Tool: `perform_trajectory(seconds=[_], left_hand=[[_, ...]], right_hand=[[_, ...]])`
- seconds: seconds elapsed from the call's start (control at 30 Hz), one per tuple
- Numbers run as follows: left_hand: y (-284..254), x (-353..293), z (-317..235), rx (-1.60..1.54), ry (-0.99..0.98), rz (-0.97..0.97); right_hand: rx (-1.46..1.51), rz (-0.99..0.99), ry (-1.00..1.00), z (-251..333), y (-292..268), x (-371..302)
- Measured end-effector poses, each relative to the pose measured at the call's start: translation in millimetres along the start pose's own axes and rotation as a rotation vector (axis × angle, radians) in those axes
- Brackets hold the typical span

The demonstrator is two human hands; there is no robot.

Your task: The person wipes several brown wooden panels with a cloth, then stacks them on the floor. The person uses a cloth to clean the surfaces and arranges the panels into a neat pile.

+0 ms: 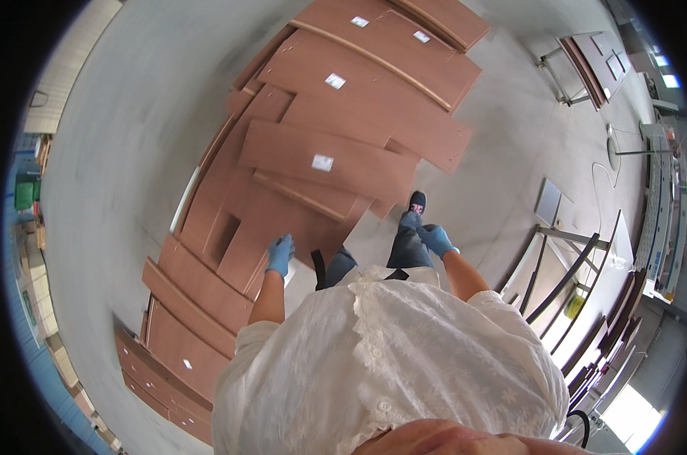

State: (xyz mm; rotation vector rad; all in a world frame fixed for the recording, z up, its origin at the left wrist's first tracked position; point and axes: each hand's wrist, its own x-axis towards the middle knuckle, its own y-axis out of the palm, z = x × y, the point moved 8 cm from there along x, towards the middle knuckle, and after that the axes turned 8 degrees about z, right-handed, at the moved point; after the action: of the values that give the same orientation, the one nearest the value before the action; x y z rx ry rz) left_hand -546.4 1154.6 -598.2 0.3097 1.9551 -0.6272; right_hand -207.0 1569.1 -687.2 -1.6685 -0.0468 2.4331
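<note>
"Brown board (362, 165), the one with the white label (323, 163): how does it lie?"

"Askew on top of other brown boards (324, 114), its support looking uneven to me. Pressing on one end could tip it or send it sliding."

"And the hands?"

"Both wear blue gloves, on the person's side of that board. The left hand (280, 255) has its fingers curled in; I cannot tell whether anything is inside. The right hand (437, 240), beyond the board's right end, has bent fingers, and its grip I cannot tell either."

"What worries you most?"

"The dark shoe (417, 203), just beside the board's right end. A slip that way could strike the toes."

"Anything else?"

"The metal frame (574, 237), well right of the board: a long piece swung wide might knock it."
</note>
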Motion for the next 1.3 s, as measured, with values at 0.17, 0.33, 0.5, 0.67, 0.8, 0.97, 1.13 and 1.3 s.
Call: perform_trajectory(seconds=[0.17,0.33,0.5,0.67,0.8,0.97,1.13,1.3], left_hand=[[52,8,1,0.009,0.003,0.013],[29,-10,65,-0.075,-0.129,-0.068],[63,-30,110,-0.081,-0.229,0.104],[99,-8,84,-0.118,0.064,0.205],[27,-18,130,-0.002,0.137,0.191],[-171,-222,312,0.213,0.183,-0.052],[-124,-464,525,-0.181,-0.019,-0.430],[25,-543,685,-0.360,-0.247,-0.585]], right_hand=[[-0.002,0.110,0.099,-66,-65,40],[-0.237,0.073,-0.013,-23,-78,37],[-0.232,-0.095,-0.049,12,-104,37],[-0.221,-0.152,-0.133,5,-110,104],[-0.455,-0.058,-0.437,-65,12,81],[-0.867,0.012,-0.701,-263,208,-117],[-1.397,0.253,-1.205,-355,152,-223],[-0.307,0.581,-0.180,-288,56,-151]])
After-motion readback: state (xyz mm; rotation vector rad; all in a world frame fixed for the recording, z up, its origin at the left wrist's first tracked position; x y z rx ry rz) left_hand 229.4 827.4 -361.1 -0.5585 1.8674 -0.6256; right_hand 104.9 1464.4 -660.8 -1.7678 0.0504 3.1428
